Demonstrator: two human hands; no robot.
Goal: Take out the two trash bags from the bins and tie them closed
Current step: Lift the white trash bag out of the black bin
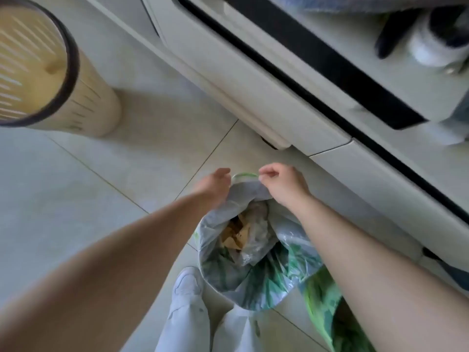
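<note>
Left hand: the left hand (215, 185) reaches to the far rim of the trash bag (243, 240), fingers curled at the plastic; whether they actually pinch it I cannot tell, since the fingertips are turned away.
Right hand: the right hand (284, 185) is closed narrow, thumb and fingers pinching the far edge of the bag.
Bag: it stands open on the floor (76, 199) just in front of the person's knees, beside the pale cabinet (279, 102), with paper scraps and crumpled plastic inside.
Bin: a thin green rim (243, 174) shows between the hands; the bin itself is hidden by the plastic.
Doing it well: I'd gather the whole rim evenly, lift straight up, and leave enough slack to knot.
Second bag: a green bag (327, 316) lies at lower right, cut off; tied or not, unclear.
Blur: the tall beige cylinder (38, 67) at upper left is soft.
</note>
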